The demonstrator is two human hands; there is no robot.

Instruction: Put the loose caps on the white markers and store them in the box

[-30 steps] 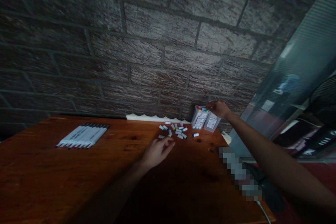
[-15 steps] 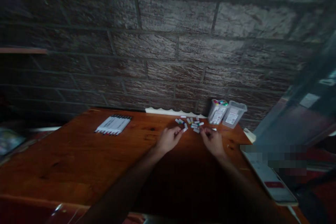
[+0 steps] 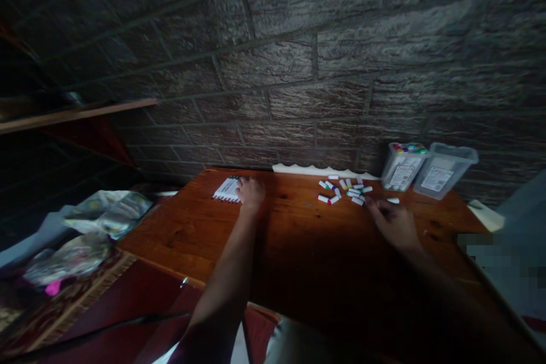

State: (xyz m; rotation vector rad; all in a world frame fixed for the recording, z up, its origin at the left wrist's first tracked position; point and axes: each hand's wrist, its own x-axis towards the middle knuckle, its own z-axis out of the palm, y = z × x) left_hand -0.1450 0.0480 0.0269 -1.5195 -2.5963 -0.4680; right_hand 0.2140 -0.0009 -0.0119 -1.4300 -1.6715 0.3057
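Surface [image 3: 298, 233]: reddish-brown wood, glossy, with visible grain and dark knots. Behind it we note a wall [image 3: 277, 68] of rough, ridged blocks with recessed joints; a white strip [image 3: 307, 170] with a scalloped upper edge runs along the surface's back.

Left hand [image 3: 251, 192]: palm down, fingers slightly bent over the right end of the white markers [image 3: 226, 189], which lie side by side in a flat row with dark printing. We cannot tell whether it grips any.

Right hand [image 3: 394, 223]: partly closed, thumb and forefinger near each other beside the short white cylinders [image 3: 354, 193]. We cannot tell whether anything is pinched. The cylinders lie scattered at mixed angles, several with coloured ends; one lies apart, just beyond this hand.

Containers: two, clear plastic, labelled, side by side at the back right. The left container [image 3: 402, 175] holds upright pieces with multicoloured tops; the right container [image 3: 437, 176] is see-through, flaring towards its rim.
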